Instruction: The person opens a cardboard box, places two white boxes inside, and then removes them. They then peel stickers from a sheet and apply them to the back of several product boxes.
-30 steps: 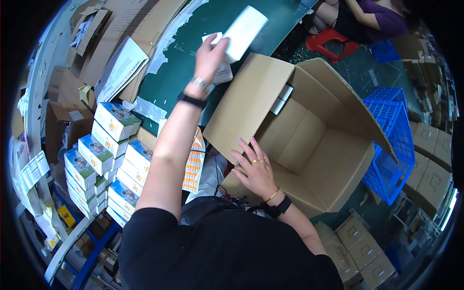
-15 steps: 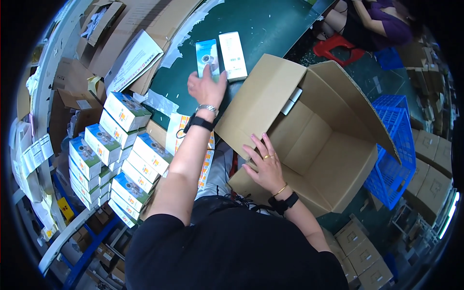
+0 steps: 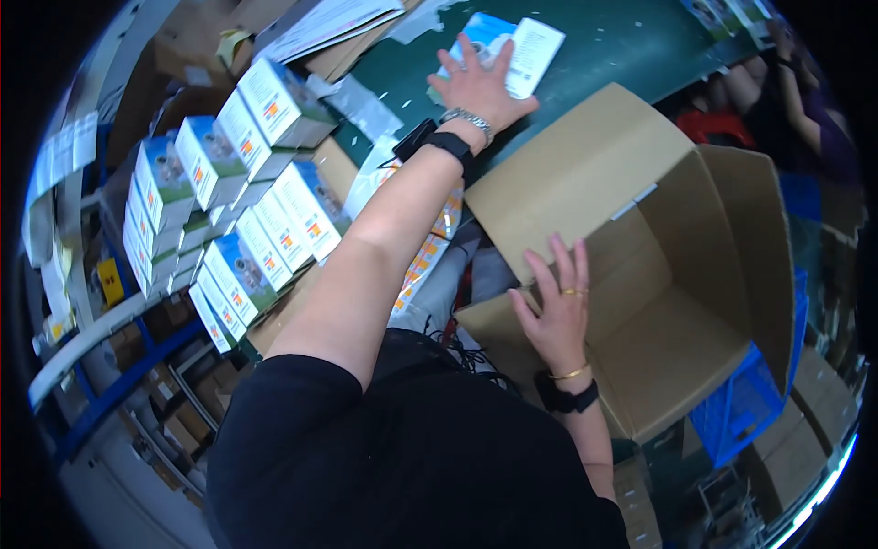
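Observation:
My left hand (image 3: pixel 482 94) reaches out over the green tabletop, fingers spread wide. It lies across the near ends of two small boxes, a blue printed one (image 3: pixel 485 29) and a white one (image 3: pixel 536 53) side by side. Whether the palm presses on them I cannot tell. My right hand (image 3: pixel 558 318) is open, its fingers stretched upward at the near left edge of a large open carton (image 3: pixel 585 160). The carton's flaps stand out, and a small white strip (image 3: pixel 634 201) shows by the far flap's fold. Its visible inside is bare brown cardboard.
Stacks of small white-and-blue boxes (image 3: pixel 242 265) stand left of my left arm. A sheet of orange labels (image 3: pixel 430 252) lies between me and the table. Beyond the carton are a blue plastic crate (image 3: pixel 741 407) and, at the far right, another person's arm (image 3: pixel 800 101).
The view has turned, shifting everything in the picture. My left hand has spread its fingers wider and now spans both small boxes. My right hand stays by the carton's edge.

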Demonstrator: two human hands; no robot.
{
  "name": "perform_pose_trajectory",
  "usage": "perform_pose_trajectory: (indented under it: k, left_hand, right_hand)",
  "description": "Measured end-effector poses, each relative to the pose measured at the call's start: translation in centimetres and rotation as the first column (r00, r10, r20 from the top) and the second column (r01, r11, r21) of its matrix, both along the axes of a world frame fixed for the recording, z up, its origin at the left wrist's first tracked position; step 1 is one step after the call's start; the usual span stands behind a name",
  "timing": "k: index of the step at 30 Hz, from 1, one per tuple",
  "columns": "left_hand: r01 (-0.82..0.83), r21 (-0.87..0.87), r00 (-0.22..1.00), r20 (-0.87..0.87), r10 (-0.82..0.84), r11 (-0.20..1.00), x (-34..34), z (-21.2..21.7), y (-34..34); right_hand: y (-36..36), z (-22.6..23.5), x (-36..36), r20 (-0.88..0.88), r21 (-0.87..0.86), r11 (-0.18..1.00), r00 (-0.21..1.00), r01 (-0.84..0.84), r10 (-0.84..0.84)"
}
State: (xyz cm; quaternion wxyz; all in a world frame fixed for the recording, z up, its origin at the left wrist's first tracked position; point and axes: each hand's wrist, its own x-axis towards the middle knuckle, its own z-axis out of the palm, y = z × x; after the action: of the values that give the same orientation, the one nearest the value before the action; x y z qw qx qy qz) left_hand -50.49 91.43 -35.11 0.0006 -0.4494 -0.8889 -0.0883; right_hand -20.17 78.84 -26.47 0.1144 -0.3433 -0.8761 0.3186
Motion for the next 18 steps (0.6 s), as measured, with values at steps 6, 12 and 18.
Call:
perform_pose_trajectory:
  k: [6, 12, 18]
  left_hand:
    - [0.032, 0.092, 0.998, 0.052, -0.037, 0.995, -1.4, -1.8, -0.4]
    - [0.047, 0.127, 0.993, -0.113, -0.032, 0.991, 1.4, 1.3, -3.8]
    - [0.144, 0.074, 0.988, 0.045, -0.148, 0.987, 0.0, 3.1, -8.6]
  right_hand:
    - [-0.4, -0.1, -0.1, 0.002, 0.061, 0.998, 1.0, -0.029, 0.029]
    - [-1.5, -0.6, -0.1, 0.061, 0.157, 0.986, 0.997, -0.049, 0.039]
    - [-2.4, -1.7, 0.5, 0.084, 0.308, 0.948, 0.995, -0.076, 0.053]
